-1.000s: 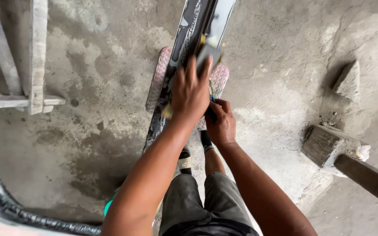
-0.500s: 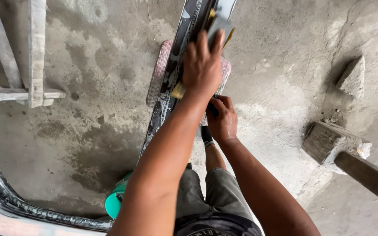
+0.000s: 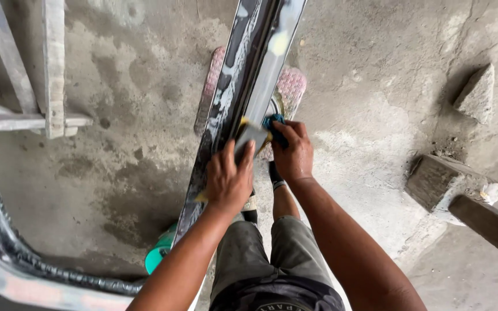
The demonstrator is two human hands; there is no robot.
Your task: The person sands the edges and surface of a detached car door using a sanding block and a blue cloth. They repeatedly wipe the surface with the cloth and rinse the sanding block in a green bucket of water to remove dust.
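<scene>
A long, glossy dark panel runs from the top of the view down toward my legs. My left hand presses a grey sanding pad with a yellow edge flat onto the panel's wet, streaked surface. My right hand is closed around the panel's right edge beside the pad. A small blue item shows at its fingertips; what it is cannot be made out. My legs and dark shorts are below the hands.
Pink patterned sandals lie under the panel on the concrete floor. A teal container sits at lower left. A wooden frame stands left, a black curved part bottom left, a stone and wooden blocks right.
My left hand slid the pad forward up the panel, then drew it back toward my body. My right hand stayed on the panel's edge.
</scene>
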